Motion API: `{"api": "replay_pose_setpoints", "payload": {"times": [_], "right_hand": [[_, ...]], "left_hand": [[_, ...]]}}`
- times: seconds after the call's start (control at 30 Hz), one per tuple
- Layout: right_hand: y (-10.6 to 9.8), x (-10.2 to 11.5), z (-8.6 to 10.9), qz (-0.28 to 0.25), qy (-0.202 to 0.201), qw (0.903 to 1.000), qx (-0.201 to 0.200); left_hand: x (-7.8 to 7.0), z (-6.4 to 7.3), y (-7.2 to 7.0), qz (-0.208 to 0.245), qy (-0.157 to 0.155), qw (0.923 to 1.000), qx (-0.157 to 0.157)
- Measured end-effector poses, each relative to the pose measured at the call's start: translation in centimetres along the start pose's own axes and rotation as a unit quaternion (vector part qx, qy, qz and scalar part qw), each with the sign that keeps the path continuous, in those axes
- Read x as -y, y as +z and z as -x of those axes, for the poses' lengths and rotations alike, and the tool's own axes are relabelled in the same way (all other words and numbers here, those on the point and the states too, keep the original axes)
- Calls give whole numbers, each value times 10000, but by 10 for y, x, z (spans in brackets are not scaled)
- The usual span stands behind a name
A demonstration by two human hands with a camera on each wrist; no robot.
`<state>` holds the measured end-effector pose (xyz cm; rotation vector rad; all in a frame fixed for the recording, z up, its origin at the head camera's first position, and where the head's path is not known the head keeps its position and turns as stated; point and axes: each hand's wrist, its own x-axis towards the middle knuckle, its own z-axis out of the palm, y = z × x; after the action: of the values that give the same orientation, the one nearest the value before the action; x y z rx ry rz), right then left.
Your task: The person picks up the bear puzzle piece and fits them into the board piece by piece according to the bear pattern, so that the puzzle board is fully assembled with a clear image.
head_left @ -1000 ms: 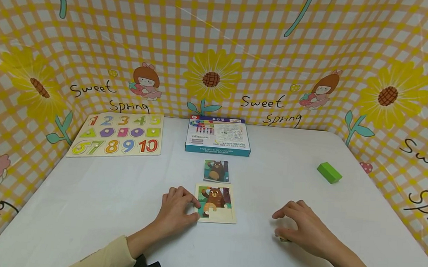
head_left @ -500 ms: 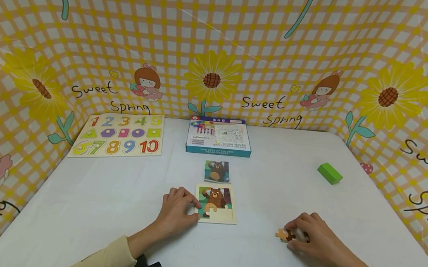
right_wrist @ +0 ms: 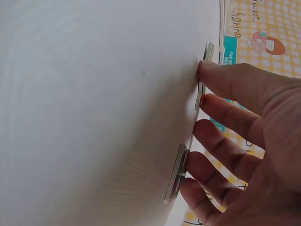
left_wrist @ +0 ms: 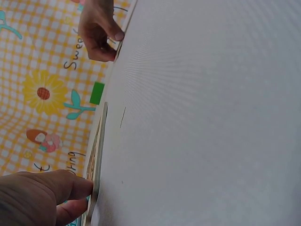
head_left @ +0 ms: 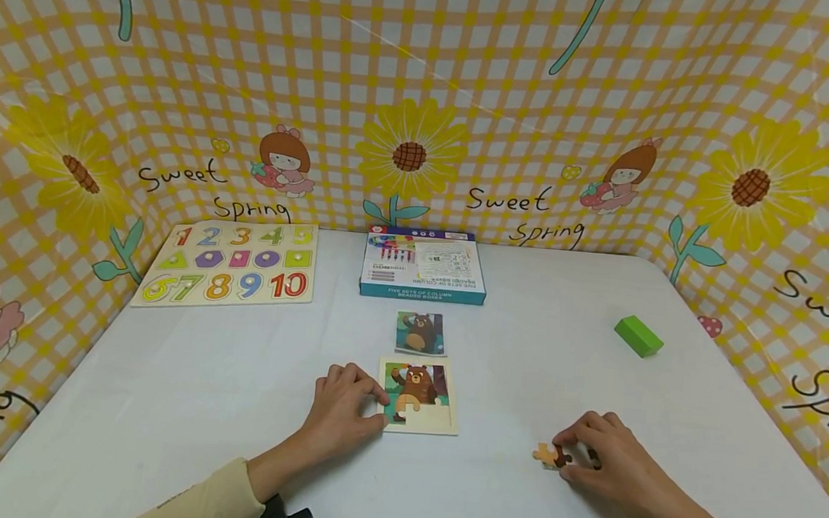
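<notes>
At the centre of the head view lies a small wooden puzzle board [head_left: 432, 419] with a bear picture; its lower right shows bare wood. My left hand [head_left: 342, 406] holds the board's left edge with thumb and index finger, also seen close up in the left wrist view. Further right, my right hand [head_left: 605, 469] pinches a tan and brown jigsaw piece [head_left: 544, 454] between thumb and index finger, low at the table. In the right wrist view another flat piece [right_wrist: 175, 175] lies by the outer fingers, its picture mostly hidden.
Just behind the board lies a bear picture card [head_left: 420, 332]. A bead-set box [head_left: 424, 268] stands at the back, with a number-and-shape board [head_left: 226, 262] to its left. A green block [head_left: 638, 336] sits at the right. Checked cloth [head_left: 527, 90] walls the table.
My right hand has moved right and slightly down, uncovering the jigsaw piece, and its thumb and index finger have closed on it. The left hand has stayed on the puzzle board.
</notes>
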<state>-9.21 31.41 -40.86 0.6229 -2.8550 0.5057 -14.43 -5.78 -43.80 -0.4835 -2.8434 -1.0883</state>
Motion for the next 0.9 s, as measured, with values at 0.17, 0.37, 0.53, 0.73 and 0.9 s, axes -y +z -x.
{"api": "replay_pose_setpoints", "payload": {"times": [0.17,0.37,0.53,0.73,0.9], "right_hand": [[0,0,-2,-11,27,10000,48],[-5,5,-5,-257,165,9992,273],[-10,19,-15,-669,384,9955,543],[-8,38,-35,-840,284,9945,551],[2,54,-56,-872,361,9931,691]], "left_hand": [[0,0,0,35,11,10000,-14],[0,1,0,14,45,10000,-23],[0,1,1,0,58,10000,-29],[1,2,1,-9,61,10000,-36],[0,1,0,-12,68,10000,-43]]}}
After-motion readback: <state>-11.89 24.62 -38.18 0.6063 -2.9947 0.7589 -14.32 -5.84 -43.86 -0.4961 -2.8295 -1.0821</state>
